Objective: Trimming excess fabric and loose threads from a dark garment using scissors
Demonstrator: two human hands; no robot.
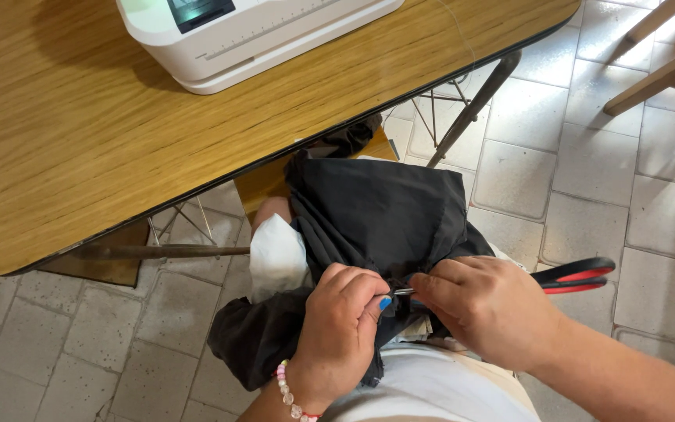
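Black fabric (376,215) bunched below tabletop (80,117) edge, pinched by left hand (341,332); right hand (494,309) fingers closed around red-handled scissors (580,275), blades pointing left.

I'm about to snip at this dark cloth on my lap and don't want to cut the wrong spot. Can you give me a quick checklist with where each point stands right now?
1. Black woven cloth bunched on the lap, off the floor: ok.
2. Left hand pinching the cloth at the work spot: ok.
3. Right hand gripping the red-and-black-handled scissors, handles sticking out to the side: ok.
4. Blade tip between the two hands, clear of the left fingers: cannot tell, only a sliver of metal shows.
5. White fabric piece away from the blades: ok.
6. Exact seam or thread under the blades: cannot tell, hidden by the hands.
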